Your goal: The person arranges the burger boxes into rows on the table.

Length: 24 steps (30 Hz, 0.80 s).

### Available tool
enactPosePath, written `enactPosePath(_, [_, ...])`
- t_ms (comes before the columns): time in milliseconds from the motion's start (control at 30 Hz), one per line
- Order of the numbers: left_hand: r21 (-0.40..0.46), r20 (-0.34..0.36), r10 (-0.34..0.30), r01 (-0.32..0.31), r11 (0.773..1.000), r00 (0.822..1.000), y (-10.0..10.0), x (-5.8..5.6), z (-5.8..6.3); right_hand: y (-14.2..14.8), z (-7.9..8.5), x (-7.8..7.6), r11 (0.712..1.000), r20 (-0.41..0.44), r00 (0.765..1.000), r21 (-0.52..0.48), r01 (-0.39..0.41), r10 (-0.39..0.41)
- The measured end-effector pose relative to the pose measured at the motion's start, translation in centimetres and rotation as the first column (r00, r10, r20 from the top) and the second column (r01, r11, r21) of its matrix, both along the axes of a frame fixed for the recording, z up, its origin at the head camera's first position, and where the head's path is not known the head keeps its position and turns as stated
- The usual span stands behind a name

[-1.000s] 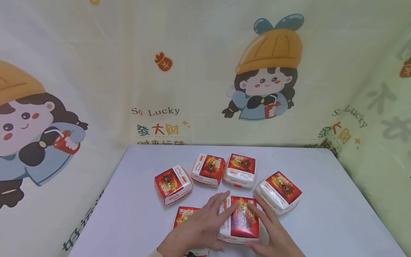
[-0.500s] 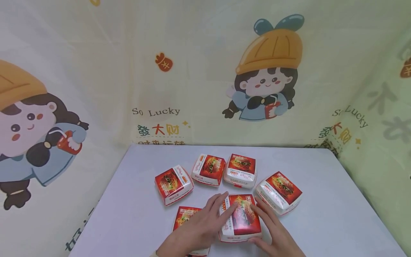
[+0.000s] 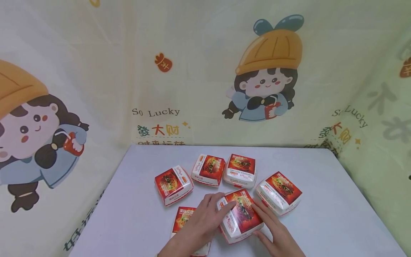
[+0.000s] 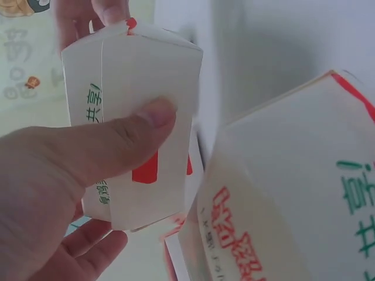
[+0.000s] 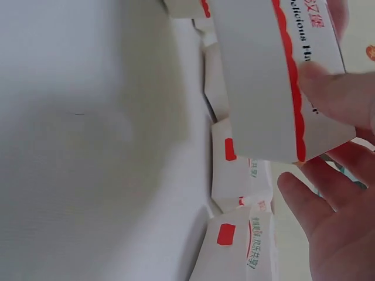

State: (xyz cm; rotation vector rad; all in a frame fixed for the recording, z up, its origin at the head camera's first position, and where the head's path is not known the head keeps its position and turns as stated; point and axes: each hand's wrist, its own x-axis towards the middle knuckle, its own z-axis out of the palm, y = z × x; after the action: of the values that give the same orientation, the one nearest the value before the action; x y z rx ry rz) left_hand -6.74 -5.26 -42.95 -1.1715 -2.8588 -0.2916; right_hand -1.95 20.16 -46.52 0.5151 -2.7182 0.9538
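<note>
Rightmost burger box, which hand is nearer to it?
Right. The right hand is just in front of the rightmost burger box; the left hand is farther off, on the left of the held burger box.

Between the left hand point(image 3: 205, 216) and right hand point(image 3: 275, 231), the hamburger box point(image 3: 244, 214) has turned counterclockwise from nearly square to oblique; the left fingertips have shifted slightly leftward. Left of the hands, the cloth's printed figure point(image 3: 62, 162) has drifted rightward.
</note>
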Motion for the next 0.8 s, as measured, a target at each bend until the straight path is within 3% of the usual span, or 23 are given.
enactPosePath(200, [0.01, 0.018, 0.005, -0.005, 1.0, 1.0, 0.4, 0.1, -0.1, -0.7, 0.9, 0.1, 0.998, 0.171, 0.984, -0.007, 0.054, -0.052])
enactPosePath(400, [-0.015, 0.018, -0.084, 0.085, 0.996, 0.996, 0.8, 0.2, -0.2, -1.3, 1.5, 0.2, 0.998, 0.234, 0.97, -0.011, 0.068, -0.064])
enactPosePath(600, [-0.051, 0.032, -0.121, 0.122, 0.991, 0.992, 1.1, 0.3, -0.2, -1.2, 1.2, 0.1, 1.0, 0.169, 0.985, -0.017, 0.026, -0.023])
enactPosePath(800, [-0.066, 0.042, -0.104, 0.106, 0.992, 0.994, 1.4, 0.4, -0.1, -1.1, 0.6, -0.1, 1.0, 0.002, 1.0, 0.006, -0.027, 0.027])
